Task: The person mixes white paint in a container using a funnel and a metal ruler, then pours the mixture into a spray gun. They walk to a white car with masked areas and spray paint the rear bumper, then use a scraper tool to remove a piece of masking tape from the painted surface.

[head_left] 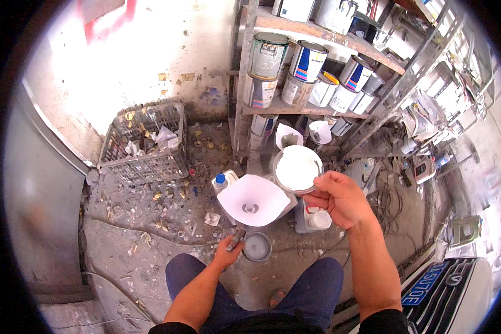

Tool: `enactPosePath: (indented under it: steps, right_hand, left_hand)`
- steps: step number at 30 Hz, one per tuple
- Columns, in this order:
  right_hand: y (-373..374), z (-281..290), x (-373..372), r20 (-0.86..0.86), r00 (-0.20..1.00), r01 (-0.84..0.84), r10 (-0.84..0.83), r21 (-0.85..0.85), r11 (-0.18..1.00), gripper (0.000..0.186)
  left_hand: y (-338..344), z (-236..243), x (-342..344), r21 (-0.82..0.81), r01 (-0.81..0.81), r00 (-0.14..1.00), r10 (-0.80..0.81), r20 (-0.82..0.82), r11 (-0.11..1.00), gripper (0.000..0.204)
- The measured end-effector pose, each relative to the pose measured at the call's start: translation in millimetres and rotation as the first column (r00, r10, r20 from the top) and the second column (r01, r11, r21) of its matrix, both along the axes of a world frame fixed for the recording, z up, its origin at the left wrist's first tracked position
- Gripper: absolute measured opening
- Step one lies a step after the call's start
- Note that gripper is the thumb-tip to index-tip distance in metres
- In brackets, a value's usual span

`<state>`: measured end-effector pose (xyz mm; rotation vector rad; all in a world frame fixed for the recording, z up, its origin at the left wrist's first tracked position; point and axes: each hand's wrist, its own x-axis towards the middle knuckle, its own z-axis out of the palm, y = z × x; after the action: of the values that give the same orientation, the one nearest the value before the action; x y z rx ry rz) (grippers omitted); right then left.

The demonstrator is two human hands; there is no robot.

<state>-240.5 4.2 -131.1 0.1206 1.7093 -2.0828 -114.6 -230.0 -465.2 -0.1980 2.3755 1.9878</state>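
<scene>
My right hand [337, 200] grips the rim of a round can [298, 167] with a white top surface, whether lid or paint I cannot tell. My left hand [226, 251] is closed on a grey metal tool [236, 238], beside a grey round cup [256, 246]; whether they are joined is unclear. Between both hands, a white paper funnel [250, 195] rests over a container with a grey opening showing at its bottom. A jug with a blue cap [220, 179] is behind it, and a white container [319, 220] stands below my right hand.
Paint cans [266, 55] fill a metal shelf ahead, with two paper funnels [289, 136] lower down. A plastic crate [139, 172] holds litter at left, near a metal panel [50, 195]. Cables [381, 209] lie right, near a car bumper part [473, 300]. Debris covers the floor [122, 234].
</scene>
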Motion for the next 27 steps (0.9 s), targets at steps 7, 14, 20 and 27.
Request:
enactPosePath:
  steps: [7, 14, 20, 27]
  right_hand:
    - [-9.4, 9.5, 0.0, -0.035, 0.997, -0.062, 0.070, 0.175, 0.983, 0.017]
    - [-16.1, 9.5, -1.0, -0.100, 0.988, -0.088, 0.119, 0.271, 0.959, 0.017]
    - [-19.3, 13.6, -1.6, -0.132, 0.982, -0.085, 0.136, 0.338, 0.937, 0.017]
    - [-19.4, 15.2, -2.8, -0.180, 0.971, -0.082, 0.157, 0.367, 0.927, 0.018]
  left_hand:
    - [5.8, -2.0, -2.8, -0.081, -0.040, 0.991, 0.030, -0.127, 0.996, 0.023]
    - [3.6, 7.8, 0.1, -0.069, 0.026, 1.000, -0.027, -0.004, 0.997, 0.029]
    - [8.2, -5.3, 3.7, -0.206, -0.123, 0.992, 0.112, -0.064, 0.971, 0.034]
    - [6.3, 0.3, -0.4, -0.142, -0.062, 0.997, 0.054, -0.060, 0.988, 0.032]
